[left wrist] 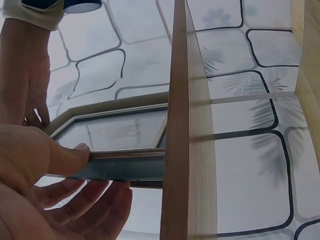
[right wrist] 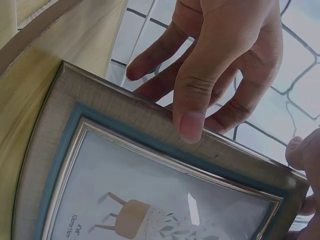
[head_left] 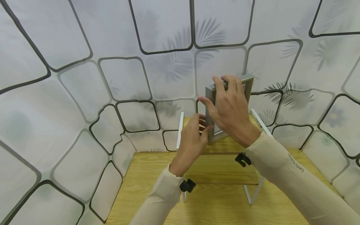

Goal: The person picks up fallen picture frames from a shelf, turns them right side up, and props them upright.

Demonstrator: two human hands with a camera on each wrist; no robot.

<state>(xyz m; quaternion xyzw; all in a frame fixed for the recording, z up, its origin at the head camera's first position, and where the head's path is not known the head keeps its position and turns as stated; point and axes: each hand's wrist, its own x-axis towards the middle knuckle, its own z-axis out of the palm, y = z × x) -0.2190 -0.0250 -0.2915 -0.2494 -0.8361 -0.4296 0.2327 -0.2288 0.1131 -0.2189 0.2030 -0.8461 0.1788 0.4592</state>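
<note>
Nearest the person, a wooden table (head_left: pixel 157 203) carries a small shelf (head_left: pixel 222 170) with a wooden top and white metal legs. 2 black clips (head_left: pixel 187 185) sit on its front legs.

On the shelf top a picture frame (head_left: pixel 215 132) stands upright, silver-grey with a blue inner border. Its glass covers a print of a small chair, plain in the right wrist view.

The left hand (head_left: pixel 192 142) grips the frame's lower left edge, thumb (left wrist: pixel 70 155) pressed on the near side of that edge and the other fingers curled behind it. The right hand (head_left: pixel 229 109) holds the frame's top, its fingers bent over the upper edge and its thumb (head_left: pixel 206 101) stretched toward the left side.

Behind everything hangs a white curtain (head_left: pixel 84 93) printed with dark rounded outlines and faint palm-leaf shadows.
</note>
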